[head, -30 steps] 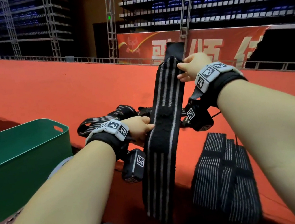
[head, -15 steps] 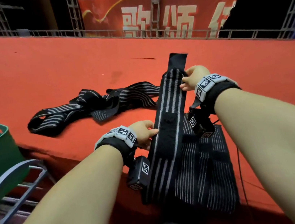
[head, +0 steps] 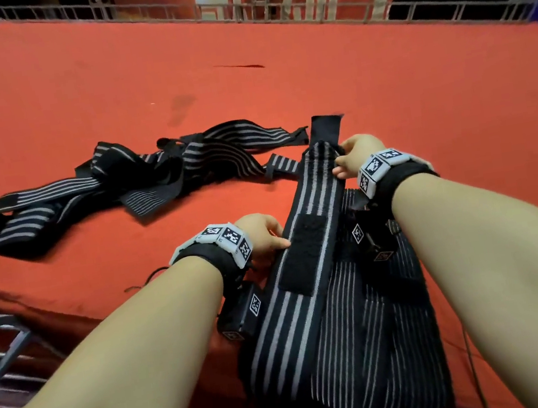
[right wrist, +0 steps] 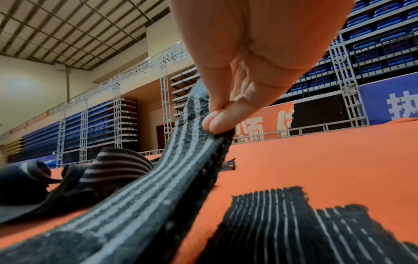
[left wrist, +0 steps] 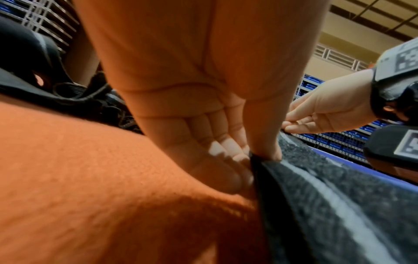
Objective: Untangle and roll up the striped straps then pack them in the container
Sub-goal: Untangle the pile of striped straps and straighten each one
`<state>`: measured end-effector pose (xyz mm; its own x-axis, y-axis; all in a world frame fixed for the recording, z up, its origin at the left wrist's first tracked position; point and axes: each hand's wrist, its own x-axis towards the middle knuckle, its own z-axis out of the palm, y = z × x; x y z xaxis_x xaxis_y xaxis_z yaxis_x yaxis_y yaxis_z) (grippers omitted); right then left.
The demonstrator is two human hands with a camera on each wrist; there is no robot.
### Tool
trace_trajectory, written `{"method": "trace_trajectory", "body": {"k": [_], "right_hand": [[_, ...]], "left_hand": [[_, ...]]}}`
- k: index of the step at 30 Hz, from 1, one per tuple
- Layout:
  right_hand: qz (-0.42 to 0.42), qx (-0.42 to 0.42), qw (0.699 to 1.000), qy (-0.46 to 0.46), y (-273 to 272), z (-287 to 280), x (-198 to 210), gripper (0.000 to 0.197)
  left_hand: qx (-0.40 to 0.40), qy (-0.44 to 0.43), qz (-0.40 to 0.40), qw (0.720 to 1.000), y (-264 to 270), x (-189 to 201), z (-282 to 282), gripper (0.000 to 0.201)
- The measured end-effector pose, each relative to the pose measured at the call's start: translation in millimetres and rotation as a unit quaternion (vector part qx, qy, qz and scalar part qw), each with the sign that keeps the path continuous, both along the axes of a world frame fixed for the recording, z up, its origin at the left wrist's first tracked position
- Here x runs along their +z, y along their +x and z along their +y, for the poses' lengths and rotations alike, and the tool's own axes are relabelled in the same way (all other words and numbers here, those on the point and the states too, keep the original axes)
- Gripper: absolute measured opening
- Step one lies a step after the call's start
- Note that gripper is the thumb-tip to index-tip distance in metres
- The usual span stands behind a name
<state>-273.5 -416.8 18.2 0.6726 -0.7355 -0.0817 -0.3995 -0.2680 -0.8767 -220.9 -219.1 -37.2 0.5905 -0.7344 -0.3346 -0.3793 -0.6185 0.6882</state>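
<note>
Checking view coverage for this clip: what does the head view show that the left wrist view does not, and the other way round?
Only the head view shows the tangled pile of striped straps farther out on the red carpet, the wide ribbed band under the held strap, and both forearms. Only the left wrist view shows the left hand's fingers pinching the strap's near edge from close up. Both show the held strap, the carpet, and the right hand gripping the strap's far end.
</note>
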Motion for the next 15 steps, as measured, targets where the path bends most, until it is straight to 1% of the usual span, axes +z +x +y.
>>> {"method": "trace_trajectory", "body": {"k": [2, 6, 8, 9, 11, 12, 14, 15], "right_hand": [[0.018, -0.010, 1.000, 0.009, 4, -8, -10, 0.034], [0.073, 0.000, 0.997, 0.000, 11, -20, -31, 0.033], [0.087, -0.005, 0.996, 0.026, 13, -23, -39, 0.031], [0.110, -0.001, 0.994, 0.029, 13, -23, -42, 0.031], [0.181, 0.024, 0.983, -0.018, 8, -24, -43, 0.034], [0.192, 0.029, 0.981, -0.025, 5, -26, -44, 0.037], [0.181, 0.052, 0.982, -0.001, 1, -32, -46, 0.043], [0.173, 0.051, 0.983, 0.008, 0, -33, -47, 0.045]], "left_hand": [[-0.015, 0.022, -0.027, 0.999, 4, -3, -7, 0.015], [-0.021, 0.051, -0.023, 0.998, 11, -11, -17, 0.016], [-0.035, 0.067, -0.036, 0.996, 14, -14, -20, 0.018], [-0.044, 0.076, -0.051, 0.995, 15, -16, -21, 0.019], [-0.060, 0.090, -0.086, 0.990, 15, -17, -24, 0.021], [-0.066, 0.096, -0.099, 0.988, 15, -17, -25, 0.023], [-0.071, 0.105, -0.118, 0.985, 16, -17, -27, 0.025], [-0.071, 0.105, -0.124, 0.984, 16, -17, -27, 0.025]]}}
